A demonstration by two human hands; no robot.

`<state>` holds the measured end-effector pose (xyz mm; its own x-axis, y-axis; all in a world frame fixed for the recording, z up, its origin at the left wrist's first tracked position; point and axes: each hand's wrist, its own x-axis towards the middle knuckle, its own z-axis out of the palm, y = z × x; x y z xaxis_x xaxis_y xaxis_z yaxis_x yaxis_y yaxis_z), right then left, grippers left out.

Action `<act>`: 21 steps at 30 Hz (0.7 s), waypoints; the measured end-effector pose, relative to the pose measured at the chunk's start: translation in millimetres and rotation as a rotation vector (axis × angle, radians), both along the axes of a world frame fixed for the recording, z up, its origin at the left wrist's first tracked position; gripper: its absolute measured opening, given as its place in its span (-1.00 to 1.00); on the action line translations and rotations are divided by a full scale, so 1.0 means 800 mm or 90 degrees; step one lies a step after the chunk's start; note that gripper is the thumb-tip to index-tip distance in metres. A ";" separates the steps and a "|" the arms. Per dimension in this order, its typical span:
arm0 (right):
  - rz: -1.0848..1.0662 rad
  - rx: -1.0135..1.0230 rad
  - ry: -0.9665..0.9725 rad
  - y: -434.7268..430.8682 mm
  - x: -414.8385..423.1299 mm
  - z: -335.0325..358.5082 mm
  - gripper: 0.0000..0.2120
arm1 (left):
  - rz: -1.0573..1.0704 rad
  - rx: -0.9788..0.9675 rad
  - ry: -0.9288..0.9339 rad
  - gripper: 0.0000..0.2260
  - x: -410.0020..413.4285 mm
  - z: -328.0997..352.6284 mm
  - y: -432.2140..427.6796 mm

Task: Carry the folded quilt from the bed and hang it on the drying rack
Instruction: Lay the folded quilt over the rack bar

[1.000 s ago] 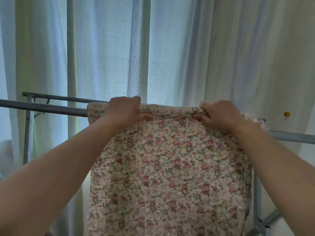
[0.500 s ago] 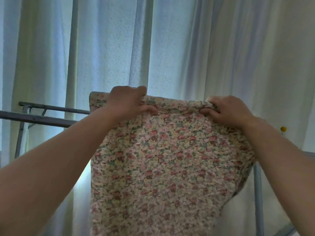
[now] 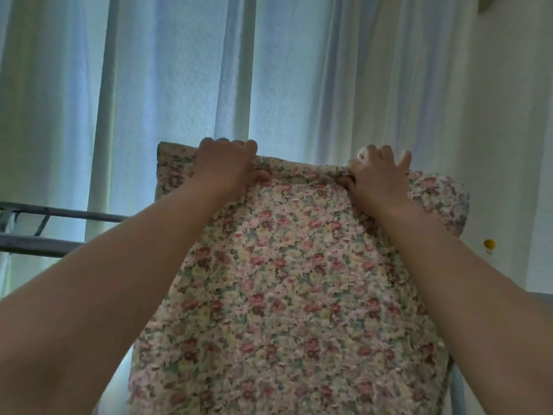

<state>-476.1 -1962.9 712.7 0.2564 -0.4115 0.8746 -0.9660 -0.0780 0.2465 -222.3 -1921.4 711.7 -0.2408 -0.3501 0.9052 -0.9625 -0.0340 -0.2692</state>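
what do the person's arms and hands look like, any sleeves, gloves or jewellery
Both forearms are bare up to the picture's lower edge, with no sleeve in view. The left hand and right hand wear no gloves. No watch, bracelet or ring shows on the visible parts of the wrists and fingers.

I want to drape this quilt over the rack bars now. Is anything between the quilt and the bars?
Nothing visible does. Both the left hand and right hand hold the quilt by its top edge, raised above the rack bars. The bars showing at left are bare; the quilt hides the rest.
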 end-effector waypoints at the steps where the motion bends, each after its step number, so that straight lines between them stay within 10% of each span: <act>1: -0.009 0.020 -0.005 -0.005 0.002 -0.006 -0.67 | 0.013 0.014 0.002 -0.52 -0.002 -0.007 -0.006; 11: 0.190 0.075 -0.141 0.012 0.026 -0.092 -0.70 | 0.000 0.103 0.077 -0.58 -0.007 -0.073 -0.046; 21: 0.120 0.334 0.089 0.059 0.046 -0.170 0.10 | 0.021 0.150 0.124 -0.54 -0.016 -0.090 -0.059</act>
<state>-439.0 -1915.6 576.3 0.4656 -0.7175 0.5182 -0.8847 -0.3922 0.2519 -234.9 -1968.5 639.6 -0.0564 -0.5609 0.8260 -0.9961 -0.0246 -0.0847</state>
